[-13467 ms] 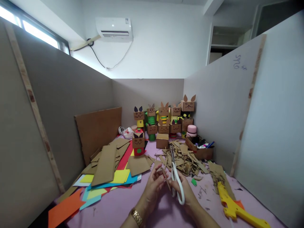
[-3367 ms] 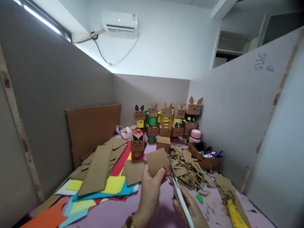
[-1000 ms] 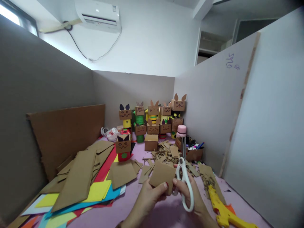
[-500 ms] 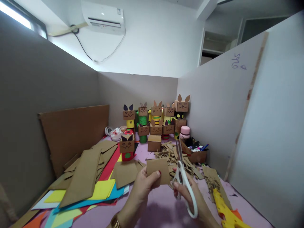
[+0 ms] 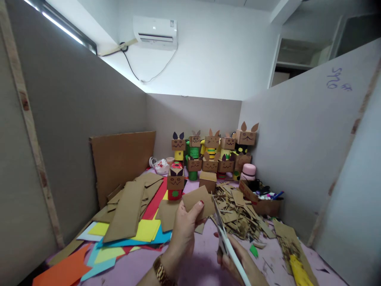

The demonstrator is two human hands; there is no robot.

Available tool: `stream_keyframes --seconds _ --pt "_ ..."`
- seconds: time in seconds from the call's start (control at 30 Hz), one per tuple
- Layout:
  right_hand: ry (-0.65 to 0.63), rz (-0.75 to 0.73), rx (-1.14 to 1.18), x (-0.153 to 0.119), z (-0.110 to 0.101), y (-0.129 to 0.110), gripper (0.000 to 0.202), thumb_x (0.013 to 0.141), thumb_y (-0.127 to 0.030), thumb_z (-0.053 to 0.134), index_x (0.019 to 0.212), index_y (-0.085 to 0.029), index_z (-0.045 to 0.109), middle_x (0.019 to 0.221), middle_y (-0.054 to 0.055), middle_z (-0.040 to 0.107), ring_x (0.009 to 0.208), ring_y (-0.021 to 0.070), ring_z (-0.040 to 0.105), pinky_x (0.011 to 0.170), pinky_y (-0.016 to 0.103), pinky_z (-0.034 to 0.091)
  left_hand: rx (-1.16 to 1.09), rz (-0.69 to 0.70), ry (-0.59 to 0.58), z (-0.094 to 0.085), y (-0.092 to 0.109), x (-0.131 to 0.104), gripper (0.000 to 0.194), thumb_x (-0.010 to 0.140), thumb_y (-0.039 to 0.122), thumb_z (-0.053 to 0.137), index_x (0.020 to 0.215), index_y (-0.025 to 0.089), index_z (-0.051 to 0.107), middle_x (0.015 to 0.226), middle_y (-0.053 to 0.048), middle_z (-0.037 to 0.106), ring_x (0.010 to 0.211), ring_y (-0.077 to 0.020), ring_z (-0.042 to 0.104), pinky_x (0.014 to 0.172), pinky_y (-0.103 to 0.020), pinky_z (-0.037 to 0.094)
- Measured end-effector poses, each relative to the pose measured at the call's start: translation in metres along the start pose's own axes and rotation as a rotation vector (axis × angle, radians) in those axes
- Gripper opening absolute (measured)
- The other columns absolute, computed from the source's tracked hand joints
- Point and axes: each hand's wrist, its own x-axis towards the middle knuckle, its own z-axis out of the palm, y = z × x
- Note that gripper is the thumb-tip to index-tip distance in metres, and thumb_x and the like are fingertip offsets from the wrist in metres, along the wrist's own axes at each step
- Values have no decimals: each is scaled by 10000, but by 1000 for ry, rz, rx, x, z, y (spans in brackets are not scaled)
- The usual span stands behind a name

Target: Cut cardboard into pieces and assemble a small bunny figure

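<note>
A small square piece of cardboard [image 5: 196, 201] is pinched between the thumb and fingers of my left hand [image 5: 184, 226], tilted in front of me. My right hand [image 5: 235, 254] grips white-handled scissors [image 5: 222, 228], whose blades point up and away. Their tips are at the right edge of the cardboard piece; I cannot tell whether they touch it. Behind the left hand lies another cardboard piece [image 5: 167, 214]. Beyond, a cat-faced cardboard figure [image 5: 175, 182] with a red base stands beside a plain cardboard box [image 5: 207, 182].
Cardboard scraps [image 5: 238, 210] are heaped to the right, near an open box of markers [image 5: 264, 202]. Coloured paper [image 5: 133, 238] and cardboard sheets [image 5: 125, 210] cover the left. A yellow glue gun [image 5: 299, 270] lies front right. Several animal figures [image 5: 211, 163] stand at the back.
The view has swung left. The cardboard piece has been raised and tilted, and the scissors have come over to its right edge, turned more edge-on.
</note>
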Motion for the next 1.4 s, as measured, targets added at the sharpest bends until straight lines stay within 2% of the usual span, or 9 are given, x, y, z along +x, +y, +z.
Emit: stream_keyframes --seconds 0.13,0.27,0.4,0.53,0.73,0.83,0.97,1.13,1.4 --pt "-53 0 -50 3 -5 1 616 717 -630 539 1161 -204 521 705 -8 465 615 154 439 596 271 378 24 11 -52 1 -3 -2 342 702 276 653 1007 220 508 898 16 676 733 -111 618 562 -190 454" --pt "53 -45 -44 5 -6 1 573 695 -599 588 1112 -205 585 674 -1 499 592 161 447 615 282 410 30 20 -73 3 -6 -5 358 692 278 660 1012 209 515 918 -4 676 736 -125 614 576 -207 453" --pt "56 -47 -43 5 -6 0 502 685 -524 638 1091 -228 626 730 40 571 631 198 489 646 306 442 36 19 -60 4 -8 -4 366 687 290 666 1011 211 515 908 -7 676 732 -133 616 583 -217 453" --pt "132 -63 -29 4 -5 1 463 690 -505 640 1072 -243 638 706 36 572 610 197 486 616 297 442 29 8 -65 3 -10 -2 382 681 301 673 1020 220 516 927 -9 681 750 -140 625 596 -225 460" --pt "99 -55 -80 2 -7 -1 457 723 -472 622 1103 -219 600 668 12 507 625 194 466 630 298 420 13 16 -98 2 -10 -1 417 674 313 682 1036 203 508 936 -28 679 754 -155 628 589 -233 465" --pt "80 -42 -102 2 -5 0 445 728 -470 618 1084 -205 596 600 -20 434 594 179 435 577 277 387 7 23 -104 2 -9 -2 414 684 302 674 1044 203 494 959 -34 670 780 -157 621 590 -230 467" --pt "172 -65 -76 2 -1 1 446 692 -507 632 1011 -196 622 533 -53 358 517 149 364 507 259 325 -10 20 -122 3 -8 -4 407 702 297 659 1056 199 484 1000 -47 659 814 -158 613 615 -235 476" --pt "75 -21 -161 4 -4 0 425 722 -478 617 1014 -169 607 551 -48 363 525 146 350 504 263 298 -20 21 -126 2 -10 -2 400 704 303 657 1052 200 489 1001 -46 657 812 -157 611 618 -235 472" --pt "280 -125 -43 5 6 12 477 669 -537 635 1021 -216 628 522 -50 377 495 143 343 465 249 298 22 14 -188 4 -11 -7 417 686 302 669 1044 189 488 966 -52 664 782 -168 615 598 -240 456"
